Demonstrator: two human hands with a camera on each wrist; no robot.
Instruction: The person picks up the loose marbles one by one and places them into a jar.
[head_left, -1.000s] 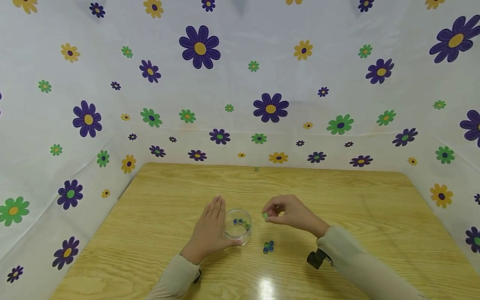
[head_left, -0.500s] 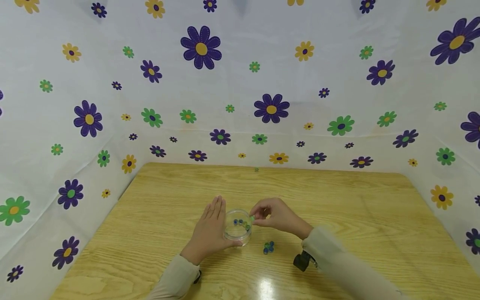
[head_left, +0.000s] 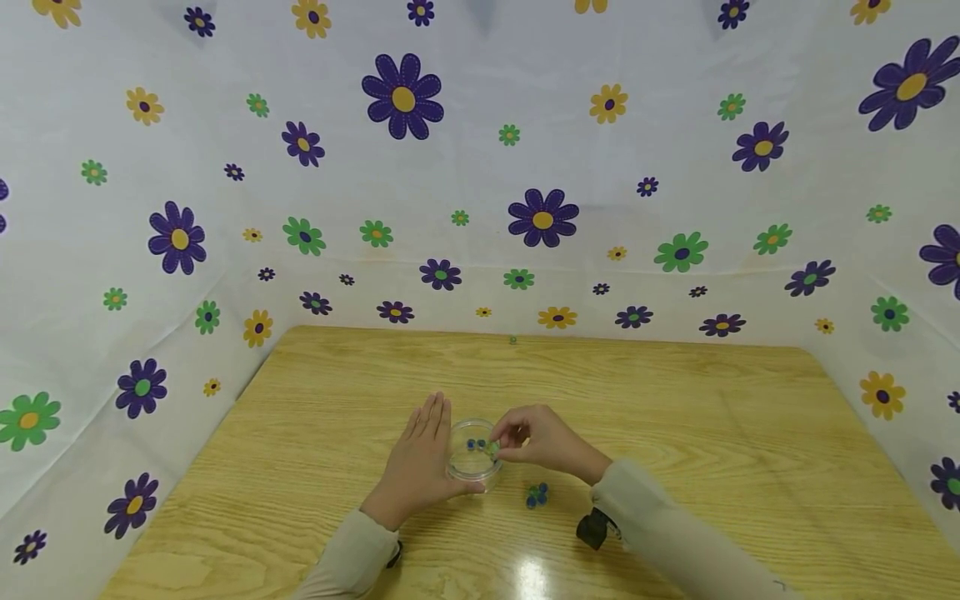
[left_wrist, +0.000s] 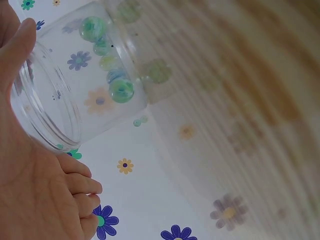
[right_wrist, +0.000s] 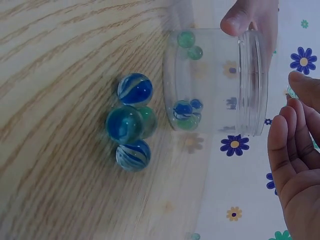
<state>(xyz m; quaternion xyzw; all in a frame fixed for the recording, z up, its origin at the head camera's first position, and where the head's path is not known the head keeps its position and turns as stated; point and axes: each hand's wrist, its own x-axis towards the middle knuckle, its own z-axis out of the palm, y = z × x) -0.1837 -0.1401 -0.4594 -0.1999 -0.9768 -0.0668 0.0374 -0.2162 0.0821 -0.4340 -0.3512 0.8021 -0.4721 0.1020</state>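
Note:
A clear round plastic jar stands upright on the table, uncapped, with several blue and green marbles on its bottom. My left hand lies against the jar's left side, its fingers straight and pointing away, the thumb along the near side by the rim. Above the right part of the rim, my right hand pinches a green marble between thumb and fingertips; the fingers partly cover it in the right wrist view. Just right of the jar, several blue and green marbles sit bunched together on the table.
A single small marble lies at the far edge of the wooden table. White flower-printed cloth hangs behind the table and along both sides. A black wrist camera hangs below the right sleeve.
My right hand has moved left with the green marble, from right of the jar to over its rim. My left hand, the jar and the bunched marbles have stayed in place.

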